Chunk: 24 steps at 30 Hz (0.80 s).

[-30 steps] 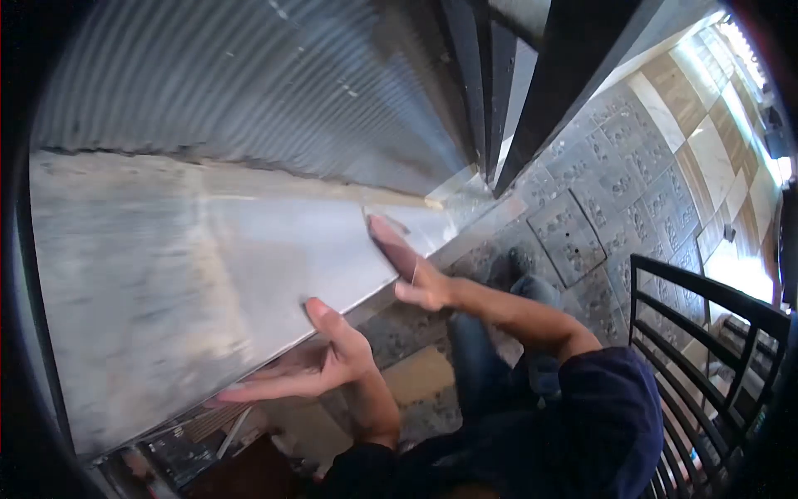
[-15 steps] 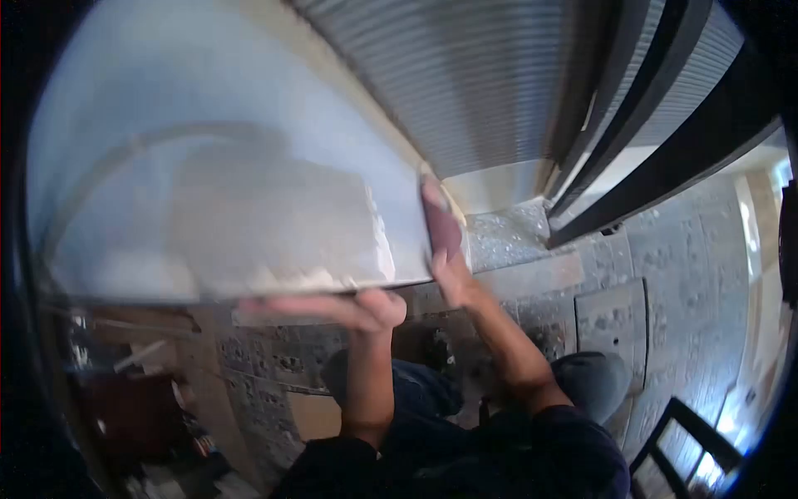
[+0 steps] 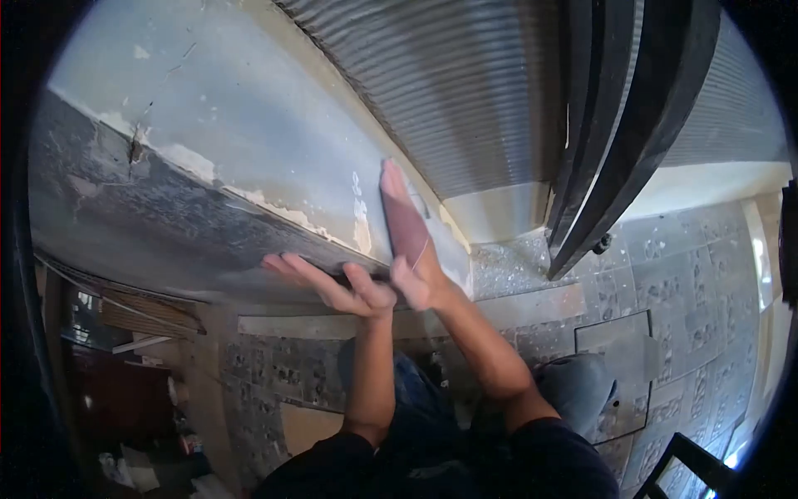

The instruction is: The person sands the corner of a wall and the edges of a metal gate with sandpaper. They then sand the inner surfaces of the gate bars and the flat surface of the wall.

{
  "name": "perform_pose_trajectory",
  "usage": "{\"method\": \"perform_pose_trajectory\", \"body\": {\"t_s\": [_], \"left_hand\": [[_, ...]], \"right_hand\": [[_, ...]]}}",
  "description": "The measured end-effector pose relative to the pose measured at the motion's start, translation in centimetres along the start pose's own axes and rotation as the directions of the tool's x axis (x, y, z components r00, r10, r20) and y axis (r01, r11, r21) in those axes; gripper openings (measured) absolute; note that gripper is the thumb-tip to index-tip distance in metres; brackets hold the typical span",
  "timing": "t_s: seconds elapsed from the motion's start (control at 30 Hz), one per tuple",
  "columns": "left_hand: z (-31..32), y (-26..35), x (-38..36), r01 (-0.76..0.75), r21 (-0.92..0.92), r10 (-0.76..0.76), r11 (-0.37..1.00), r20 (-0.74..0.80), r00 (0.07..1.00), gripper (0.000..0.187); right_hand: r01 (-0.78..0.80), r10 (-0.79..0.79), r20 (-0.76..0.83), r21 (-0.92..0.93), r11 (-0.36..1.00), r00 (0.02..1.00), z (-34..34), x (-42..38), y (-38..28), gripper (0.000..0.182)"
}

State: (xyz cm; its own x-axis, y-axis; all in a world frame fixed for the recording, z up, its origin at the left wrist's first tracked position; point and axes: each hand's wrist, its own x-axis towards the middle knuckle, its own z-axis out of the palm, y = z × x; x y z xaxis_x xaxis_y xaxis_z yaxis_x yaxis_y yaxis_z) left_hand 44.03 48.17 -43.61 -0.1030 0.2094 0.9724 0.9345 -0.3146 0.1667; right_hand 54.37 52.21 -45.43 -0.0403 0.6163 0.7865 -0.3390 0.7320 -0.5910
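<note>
My right hand (image 3: 426,270) holds a reddish-brown sheet of sandpaper (image 3: 407,224) flat along its fingers, with the thumb lapped over the near end. Sheet and fingers lie against the pale blue-grey painted wall (image 3: 283,150), close to its right-hand corner. Chipped white patches (image 3: 361,224) mark the paint just left of the sandpaper. My left hand (image 3: 345,289) is empty, fingers stretched out and thumb apart, beside the dark grey band (image 3: 208,216) below the paint's ragged edge.
Corrugated sheeting (image 3: 440,91) rises beyond the wall corner, with dark upright posts (image 3: 623,141) to its right. Patterned floor tiles (image 3: 690,291) spread below, around a square hatch (image 3: 615,366). A dark frame (image 3: 686,457) stands lower right; reddish-brown furniture (image 3: 116,391) and clutter are lower left.
The view has shifted, bringing the dark grey band into sight. My right hand has moved left across the wall with the sandpaper; my left hand's fingers now point more upward.
</note>
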Motion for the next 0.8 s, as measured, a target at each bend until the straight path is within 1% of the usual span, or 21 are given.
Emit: {"method": "perform_pose_trajectory", "body": {"t_s": [0.03, 0.07, 0.13, 0.2, 0.27, 0.3, 0.37, 0.4, 0.43, 0.47, 0.5, 0.53, 0.57, 0.6, 0.63, 0.67, 0.7, 0.73, 0.77, 0.8], "left_hand": [[0.2, 0.4, 0.2, 0.005, -0.031, -0.006, 0.999, -0.009, 1.0, 0.069], [0.0, 0.6, 0.3, 0.0, -0.023, 0.0, 1.0, 0.007, 1.0, 0.069], [0.5, 1.2, 0.1, 0.025, -0.031, -0.025, 0.999, 0.001, 1.0, 0.069], [0.9, 1.6, 0.3, 0.019, -0.055, -0.021, 0.998, -0.028, 0.999, 0.069], [1.0, 2.0, 0.2, 0.029, -0.016, -0.03, 0.999, -0.04, 0.999, 0.069], [1.1, 1.9, 0.2, 0.027, -0.01, -0.027, 1.0, -0.041, 0.999, 0.068], [0.7, 2.1, -0.1, 0.063, 0.007, -0.063, 0.998, -0.009, 0.998, 0.071], [0.5, 2.1, -0.3, 0.075, 0.012, -0.075, 0.997, 0.016, 0.997, 0.072], [0.3, 2.1, -0.6, 0.074, 0.025, -0.074, 0.997, 0.017, 0.997, 0.072], [0.1, 2.1, -1.1, 0.051, -0.013, -0.05, 0.999, 0.061, 0.997, 0.075], [0.2, 2.2, -1.5, 0.029, -0.059, -0.023, 0.998, 0.099, 0.995, 0.077], [0.4, 2.2, -1.7, 0.029, -0.063, -0.023, 0.998, 0.091, 0.996, 0.077], [0.6, 2.3, -2.0, 0.007, -0.055, -0.002, 0.998, 0.1, 0.995, 0.078], [0.7, 2.4, -2.1, -0.019, -0.05, 0.025, 0.999, 0.114, 0.993, 0.079], [0.8, 2.5, -2.2, -0.003, -0.051, 0.009, 0.999, 0.116, 0.993, 0.08], [1.0, 2.4, -2.2, -0.008, -0.061, 0.015, 0.998, 0.115, 0.993, 0.08], [1.0, 2.2, -2.4, -0.003, -0.073, 0.011, 0.997, 0.104, 0.994, 0.08], [1.0, 2.3, -2.3, 0.007, -0.083, 0.001, 0.996, 0.095, 0.995, 0.079], [1.2, 2.7, -2.2, 0.007, -0.134, 0.003, 0.991, 0.076, 0.997, 0.077], [1.2, 3.0, -2.1, 0.016, -0.136, -0.005, 0.991, 0.079, 0.997, 0.077]], "right_hand": [[-0.038, 0.038, -0.012, -0.004, 0.999, 0.999, 0.0, -0.4, 0.4, 0.083], [-0.048, 0.049, -0.023, 0.008, 0.999, 0.999, 0.2, -1.2, 0.6, 0.083], [-0.311, 0.311, -0.104, 0.023, 0.95, 0.945, -0.2, -2.6, 1.8, 0.075], [-0.448, 0.464, -0.153, 0.131, 0.884, 0.872, -0.8, -3.5, 3.1, 0.067], [-0.45, 0.497, -0.193, 0.242, 0.859, 0.846, -0.3, -3.5, 3.5, 0.061], [-0.439, 0.489, -0.19, 0.251, 0.863, 0.852, -0.2, -2.6, 2.8, 0.061], [-0.365, 0.396, -0.134, 0.209, 0.907, 0.908, -0.1, 0.3, 0.1, 0.055], [-0.362, 0.394, -0.127, 0.219, 0.906, 0.91, -0.1, 1.9, -1.1, 0.055], [-0.265, 0.284, -0.092, 0.176, 0.948, 0.954, 0.1, 3.3, -2.2, 0.053], [-0.165, 0.173, -0.053, 0.135, 0.977, 0.983, 0.2, 3.8, -2.8, 0.05], [-0.171, 0.183, -0.098, 0.123, 0.978, 0.978, 0.2, 3.3, -1.9, 0.048], [-0.171, 0.185, -0.144, 0.106, 0.98, 0.972, 0.1, 2.8, -0.9, 0.046], [-0.337, 0.338, -0.192, 0.043, 0.941, 0.921, -0.3, 1.7, -0.4, 0.044], [-0.331, 0.333, -0.197, 0.042, 0.943, 0.922, -0.8, 0.4, 0.1, 0.044], [-0.6, 0.615, -0.24, 0.14, 0.787, 0.751, -1.2, -0.9, 0.8, 0.044], [-0.796, 0.83, -0.248, 0.248, 0.553, 0.499, -1.4, -1.7, 1.8, 0.045], [-0.793, 0.828, -0.259, 0.251, 0.555, 0.498, -1.2, -2.3, 2.9, 0.045], [-0.696, 0.673, -0.356, 0.082, 0.713, 0.648, -1.0, -2.8, 3.7, 0.047], [-0.565, 0.482, -0.406, -0.109, 0.818, 0.776, -1.0, -3.2, 4.6, 0.05], [-0.571, 0.486, -0.406, -0.114, 0.813, 0.774, -1.0, -2.8, 3.8, 0.05]]}}
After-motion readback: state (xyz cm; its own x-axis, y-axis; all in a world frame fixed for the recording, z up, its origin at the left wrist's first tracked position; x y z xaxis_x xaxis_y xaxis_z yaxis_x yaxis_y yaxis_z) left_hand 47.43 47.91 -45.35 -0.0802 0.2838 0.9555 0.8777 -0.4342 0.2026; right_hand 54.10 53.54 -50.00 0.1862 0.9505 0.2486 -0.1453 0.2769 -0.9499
